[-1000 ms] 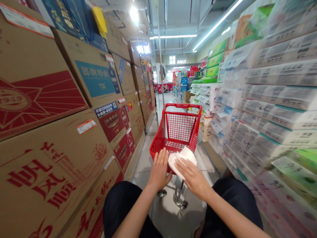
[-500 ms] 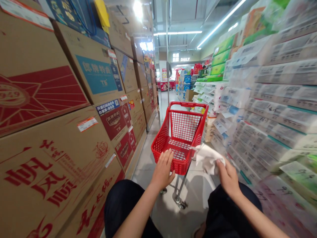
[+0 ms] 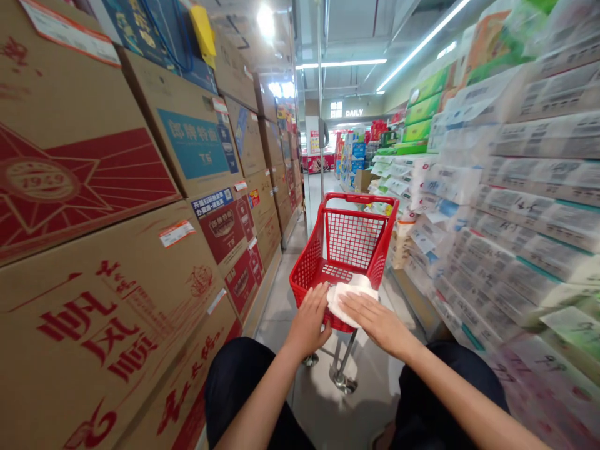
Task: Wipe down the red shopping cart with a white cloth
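Observation:
A red plastic shopping cart (image 3: 360,234) with a grid basket stands between my knees, on metal legs with casters. My left hand (image 3: 309,319) grips the near rim at its left part, fingers over the edge and thumb below. A white cloth (image 3: 351,287) is draped over the right part of that near rim. On top of the cloth lies my right hand (image 3: 375,322), fingers stretched together and pressing it against the rim. The cloth hides part of the basket floor. Whether my right thumb is under the cloth cannot be seen.
Stacked cardboard cartons (image 3: 117,300) with price tags line the left side. Plastic-wrapped paper packs (image 3: 529,206) are piled along the right. A glass door with a dark handle (image 3: 323,134) stands beyond the cart, and a tiled floor (image 3: 276,331) runs between the stacks.
My right hand has moved left with the cloth, from beside the cart onto its near rim. The dangling cloth now lies under my palm. My left hand stays on the rim.

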Motion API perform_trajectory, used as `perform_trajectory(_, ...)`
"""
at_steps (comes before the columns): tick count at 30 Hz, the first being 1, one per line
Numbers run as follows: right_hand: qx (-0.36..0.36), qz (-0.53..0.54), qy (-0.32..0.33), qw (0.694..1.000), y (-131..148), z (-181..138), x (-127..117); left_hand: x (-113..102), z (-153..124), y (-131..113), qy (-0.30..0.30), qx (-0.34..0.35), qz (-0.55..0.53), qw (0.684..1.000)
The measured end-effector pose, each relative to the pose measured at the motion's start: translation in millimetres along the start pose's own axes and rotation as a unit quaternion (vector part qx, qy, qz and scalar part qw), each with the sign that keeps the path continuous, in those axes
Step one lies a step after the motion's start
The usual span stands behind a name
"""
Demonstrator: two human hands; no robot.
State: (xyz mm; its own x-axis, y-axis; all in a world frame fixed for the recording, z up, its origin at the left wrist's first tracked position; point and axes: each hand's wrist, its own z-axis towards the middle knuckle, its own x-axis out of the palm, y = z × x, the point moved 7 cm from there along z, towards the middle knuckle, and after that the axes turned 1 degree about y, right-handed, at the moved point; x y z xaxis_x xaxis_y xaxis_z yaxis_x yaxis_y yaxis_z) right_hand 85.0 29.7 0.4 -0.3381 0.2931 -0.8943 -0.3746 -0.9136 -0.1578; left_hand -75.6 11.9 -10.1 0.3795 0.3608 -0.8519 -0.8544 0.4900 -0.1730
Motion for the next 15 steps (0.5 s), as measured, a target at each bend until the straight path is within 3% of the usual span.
perform_trajectory(6, 0.082, -0.009, -0.044, 0.996, -75, 2, -20, -2, 3, 2, 0.001, 0.001, -0.001, 1.000)
perform_trajectory(8, 0.093, -0.005, -0.054, 0.994, -87, 6, -18, -1, 3, 3, 0.000, 0.005, -0.004, 1.000)
perform_trajectory(11, 0.086, 0.020, -0.062, 0.994, -76, 12, -12, -3, 2, 7, -0.001, 0.016, -0.008, 1.000)
perform_trajectory(15, 0.079, 0.058, -0.067, 0.993, -25, 17, -10, -11, 0, 18, 0.006, 0.013, -0.005, 1.000)
